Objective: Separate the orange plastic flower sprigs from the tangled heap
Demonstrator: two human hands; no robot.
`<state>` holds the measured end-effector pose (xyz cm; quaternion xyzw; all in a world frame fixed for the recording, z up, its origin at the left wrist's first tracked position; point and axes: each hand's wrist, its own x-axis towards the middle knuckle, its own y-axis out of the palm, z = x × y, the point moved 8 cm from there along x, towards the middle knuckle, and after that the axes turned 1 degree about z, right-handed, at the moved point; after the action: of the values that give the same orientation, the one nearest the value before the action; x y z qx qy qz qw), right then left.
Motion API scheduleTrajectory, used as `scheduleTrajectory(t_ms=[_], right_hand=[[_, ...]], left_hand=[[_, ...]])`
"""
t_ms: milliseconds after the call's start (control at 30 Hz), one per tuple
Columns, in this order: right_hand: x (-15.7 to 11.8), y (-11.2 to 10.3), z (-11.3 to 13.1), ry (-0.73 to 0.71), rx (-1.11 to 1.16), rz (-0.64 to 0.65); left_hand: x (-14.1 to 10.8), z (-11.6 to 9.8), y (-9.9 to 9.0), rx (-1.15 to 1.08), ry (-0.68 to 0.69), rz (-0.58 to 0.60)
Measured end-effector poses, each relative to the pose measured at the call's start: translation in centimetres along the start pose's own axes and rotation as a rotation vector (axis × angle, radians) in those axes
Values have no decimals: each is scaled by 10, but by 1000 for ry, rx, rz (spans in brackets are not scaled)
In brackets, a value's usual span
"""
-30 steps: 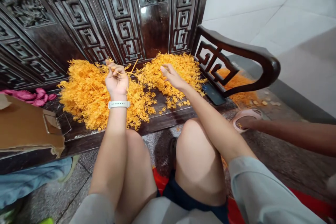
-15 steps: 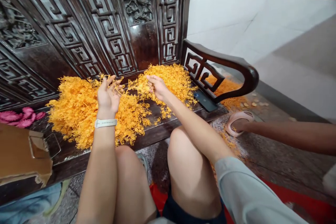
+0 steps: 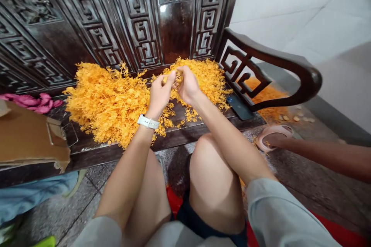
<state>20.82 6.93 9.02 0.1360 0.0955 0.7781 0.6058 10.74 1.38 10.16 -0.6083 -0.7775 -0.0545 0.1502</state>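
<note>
My left hand (image 3: pixel 160 94), with a pale watch strap (image 3: pixel 148 121) at the wrist, is closed with thumb and fingers pinched together. Close against it, my right hand (image 3: pixel 189 85) curls its fingers round small orange plastic flower sprigs (image 3: pixel 179 79). The fingertips of both hands meet at these sprigs and partly hide them. To the left a large heap of orange plastic flowers (image 3: pixel 107 104) lies on the dark wooden bench (image 3: pixel 185 136). Behind and to the right of my hands is a smaller orange heap (image 3: pixel 213 81), with loose bits along its front.
A cardboard box (image 3: pixel 29 135) and pink flowers (image 3: pixel 43 102) are at the left. By the carved armrest (image 3: pixel 278 60) lies a dark phone (image 3: pixel 240 108). More orange pieces (image 3: pixel 268 102) cover the floor beyond. Another person's leg (image 3: pixel 315 156) and pink slipper (image 3: pixel 262 139) reach in from the right.
My left hand has left the big heap, moved right and closed beside my right hand. The two hands were apart before. The view has shifted, so the bench appears farther right.
</note>
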Motion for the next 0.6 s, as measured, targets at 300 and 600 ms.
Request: scheduleTrajectory(t_ms=[300, 600], right_hand=[[-19, -1, 29, -322, -383, -60], [-19, -8, 26, -359, -421, -74]], left_hand=[[-1, 10, -10, -246, -70, -45], [-13, 1, 16, -493, -135, 159]])
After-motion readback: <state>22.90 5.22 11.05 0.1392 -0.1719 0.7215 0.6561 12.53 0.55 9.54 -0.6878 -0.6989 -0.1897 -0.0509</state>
